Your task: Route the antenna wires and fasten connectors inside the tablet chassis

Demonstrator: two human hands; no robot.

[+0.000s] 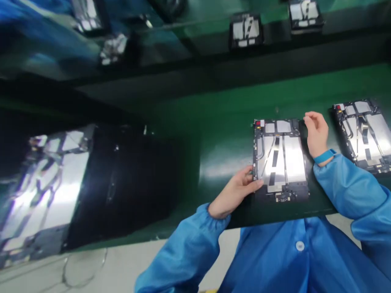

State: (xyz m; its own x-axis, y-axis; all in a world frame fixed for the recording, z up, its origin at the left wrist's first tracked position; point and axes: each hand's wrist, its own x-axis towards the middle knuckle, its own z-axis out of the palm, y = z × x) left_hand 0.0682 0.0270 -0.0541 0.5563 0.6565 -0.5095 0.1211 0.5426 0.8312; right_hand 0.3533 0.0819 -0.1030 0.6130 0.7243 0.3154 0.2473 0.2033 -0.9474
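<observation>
An opened tablet (280, 156) with bare silver battery cells and dark flex cables lies face up on the green work surface in front of me. My left hand (236, 189) grips its lower left edge, the thumb on top and the fingers against the side. Beside the tablet's upper right corner, my right hand (317, 132) is closed, thumb and fingertips together. Whether something small is between those fingertips is too fine to make out. A blue band (324, 156) circles my right wrist.
Another opened tablet (365, 134) lies to the right, close to my right forearm. At the far left is a blurred opened tablet (45, 187). Beyond a dark raised divider (183, 77), more opened tablets (246, 31) sit on the far side. A blurred blue sleeve (45, 40) shows at upper left.
</observation>
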